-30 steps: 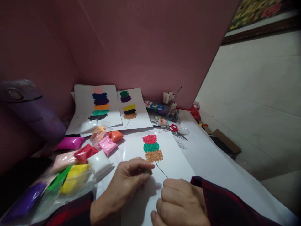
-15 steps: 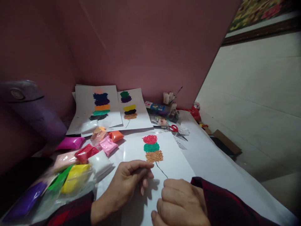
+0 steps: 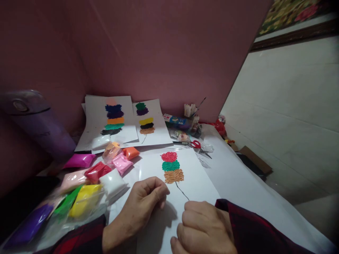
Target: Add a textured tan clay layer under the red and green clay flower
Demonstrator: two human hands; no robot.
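A white sheet of paper (image 3: 197,173) lies before me, bearing a ridged stack of red (image 3: 168,157), green (image 3: 171,165) and tan (image 3: 174,175) patches that look like modelling clay. A thin dark line (image 3: 182,191) runs from the tan patch down to my right hand (image 3: 202,225). That hand is closed in a fist over the paper; whatever its fingers hold is hidden. Over the sheet's left part, my left hand (image 3: 148,199) has thumb and fingertips drawn together in a pinch. Anything between them is too small or hidden to name.
Left lie several coloured clay packets, among them a yellow one (image 3: 85,200) and a white one (image 3: 112,183). Behind stand sheets with coloured bands (image 3: 127,116). Red-handled scissors (image 3: 195,144) lie at the back right. A purple bottle (image 3: 42,123) stands far left, by the pink wall (image 3: 159,53).
My left hand has drawn back slightly from the tan patch, its fingers curling in from a more stretched position to meet the thumb. My right hand stays in place.
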